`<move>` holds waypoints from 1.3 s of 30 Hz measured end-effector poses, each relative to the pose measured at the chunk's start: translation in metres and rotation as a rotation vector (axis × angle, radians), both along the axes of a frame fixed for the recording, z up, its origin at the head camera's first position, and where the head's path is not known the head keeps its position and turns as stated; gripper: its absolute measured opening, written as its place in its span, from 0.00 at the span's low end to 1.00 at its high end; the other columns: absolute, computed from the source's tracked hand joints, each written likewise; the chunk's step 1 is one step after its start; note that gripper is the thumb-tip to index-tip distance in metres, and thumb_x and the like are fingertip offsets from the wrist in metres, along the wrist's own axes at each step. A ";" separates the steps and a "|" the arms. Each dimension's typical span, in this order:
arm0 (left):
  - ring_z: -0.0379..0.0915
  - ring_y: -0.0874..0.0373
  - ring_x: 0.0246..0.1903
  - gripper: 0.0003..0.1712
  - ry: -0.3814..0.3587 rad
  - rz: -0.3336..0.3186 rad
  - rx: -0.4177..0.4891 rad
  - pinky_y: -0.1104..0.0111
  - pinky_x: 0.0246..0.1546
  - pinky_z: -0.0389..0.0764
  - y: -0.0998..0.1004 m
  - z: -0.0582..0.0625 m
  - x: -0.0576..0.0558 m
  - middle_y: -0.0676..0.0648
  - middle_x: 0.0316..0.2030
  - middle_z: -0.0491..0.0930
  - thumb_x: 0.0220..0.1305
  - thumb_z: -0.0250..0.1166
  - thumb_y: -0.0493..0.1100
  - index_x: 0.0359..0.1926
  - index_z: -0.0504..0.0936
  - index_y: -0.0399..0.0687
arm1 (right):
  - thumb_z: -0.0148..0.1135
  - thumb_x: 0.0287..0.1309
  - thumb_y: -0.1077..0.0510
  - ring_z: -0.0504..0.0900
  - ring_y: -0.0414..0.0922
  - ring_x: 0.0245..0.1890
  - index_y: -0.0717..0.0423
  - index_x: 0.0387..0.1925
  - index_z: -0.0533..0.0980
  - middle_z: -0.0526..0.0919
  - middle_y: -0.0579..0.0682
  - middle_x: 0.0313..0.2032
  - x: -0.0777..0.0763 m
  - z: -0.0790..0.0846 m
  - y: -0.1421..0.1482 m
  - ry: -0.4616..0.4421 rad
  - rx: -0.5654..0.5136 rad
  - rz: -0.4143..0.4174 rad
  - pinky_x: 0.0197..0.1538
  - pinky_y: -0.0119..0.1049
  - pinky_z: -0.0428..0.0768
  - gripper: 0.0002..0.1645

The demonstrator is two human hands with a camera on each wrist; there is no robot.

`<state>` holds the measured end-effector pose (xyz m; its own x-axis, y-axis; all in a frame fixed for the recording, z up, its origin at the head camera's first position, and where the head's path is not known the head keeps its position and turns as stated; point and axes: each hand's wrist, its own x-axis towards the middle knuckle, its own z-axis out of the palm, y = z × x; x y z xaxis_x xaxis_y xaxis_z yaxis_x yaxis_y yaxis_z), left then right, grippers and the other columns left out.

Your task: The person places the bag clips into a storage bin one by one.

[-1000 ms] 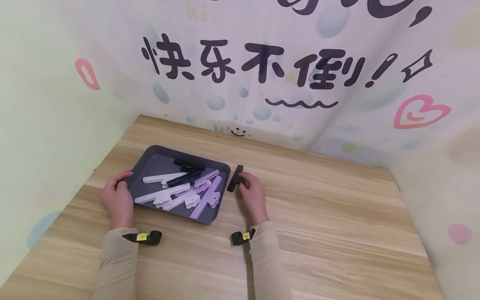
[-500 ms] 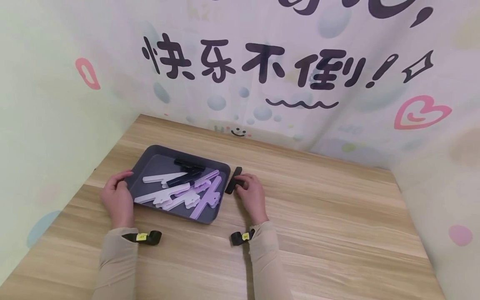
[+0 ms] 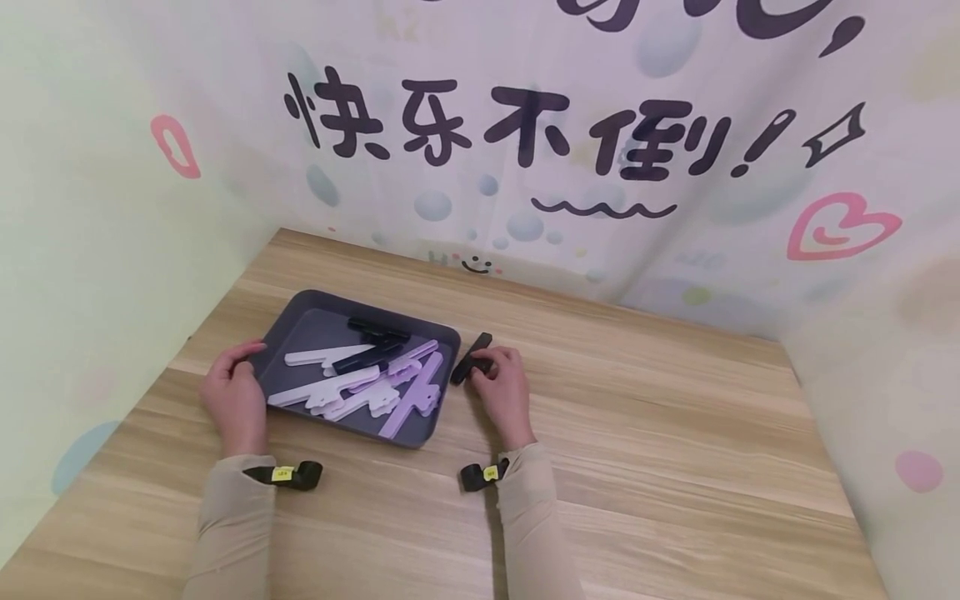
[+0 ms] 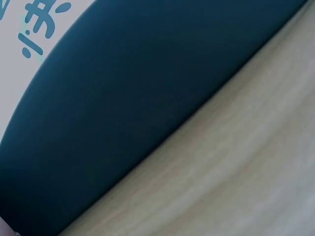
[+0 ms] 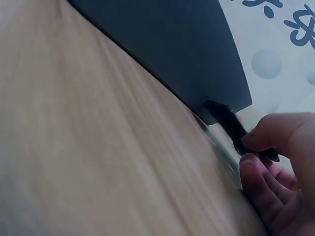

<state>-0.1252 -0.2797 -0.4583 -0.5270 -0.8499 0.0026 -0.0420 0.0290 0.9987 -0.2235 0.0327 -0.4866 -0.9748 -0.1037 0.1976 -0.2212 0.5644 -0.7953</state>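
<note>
A dark grey tray (image 3: 300, 312) stands on the wooden table, holding several bag clips. My left hand (image 3: 236, 400) grips the tray's left edge, thumb and fingers about the rim; its wrist view is mostly filled by the tray's dark wall (image 4: 138, 88). Just beyond the tray's right edge, my right hand (image 3: 504, 392) pinches a black clip (image 3: 471, 358) by its handle. In the right wrist view the black clip (image 5: 229, 123) sits between thumb and fingertips, its long bar overlapping the tray's corner. Inside the tray lie white clips (image 3: 322, 387), purple clips (image 3: 416, 396) and black clips (image 3: 371, 357).
The wooden table (image 3: 660, 467) extends to the right and front of the tray. Behind it hangs a white printed cloth (image 3: 480, 183) with large dark lettering, and pale walls rise at both sides.
The black clip in my right hand has dipped slightly and turned, its top now leaning further right. The left hand, the tray and the clips in it have stayed put.
</note>
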 end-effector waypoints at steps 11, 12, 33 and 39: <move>0.66 0.65 0.50 0.21 0.001 0.001 0.010 0.74 0.51 0.60 0.000 0.000 0.000 0.54 0.41 0.79 0.57 0.44 0.28 0.39 0.83 0.43 | 0.60 0.45 0.60 0.69 0.40 0.28 0.45 0.35 0.77 0.67 0.42 0.42 0.001 0.002 0.001 -0.012 -0.114 -0.018 0.28 0.33 0.70 0.12; 0.66 0.65 0.50 0.21 0.001 0.001 0.009 0.74 0.51 0.60 0.000 0.000 0.000 0.54 0.41 0.79 0.57 0.44 0.28 0.39 0.83 0.43 | 0.60 0.45 0.60 0.69 0.40 0.28 0.45 0.35 0.77 0.67 0.43 0.42 0.001 0.002 0.001 -0.007 -0.132 -0.018 0.29 0.34 0.70 0.12; 0.67 0.64 0.50 0.21 0.009 0.004 0.019 0.74 0.51 0.59 -0.001 -0.001 0.000 0.53 0.42 0.79 0.57 0.44 0.28 0.39 0.83 0.43 | 0.56 0.46 0.66 0.74 0.42 0.36 0.51 0.34 0.78 0.67 0.45 0.45 0.001 0.006 0.001 -0.017 -0.333 -0.008 0.42 0.33 0.74 0.12; 0.66 0.64 0.49 0.21 0.017 0.002 0.024 0.74 0.50 0.59 0.000 0.000 0.001 0.53 0.41 0.79 0.57 0.44 0.28 0.39 0.83 0.43 | 0.56 0.45 0.66 0.74 0.42 0.35 0.51 0.32 0.78 0.66 0.46 0.44 0.003 0.011 0.001 0.000 -0.375 -0.022 0.41 0.34 0.74 0.11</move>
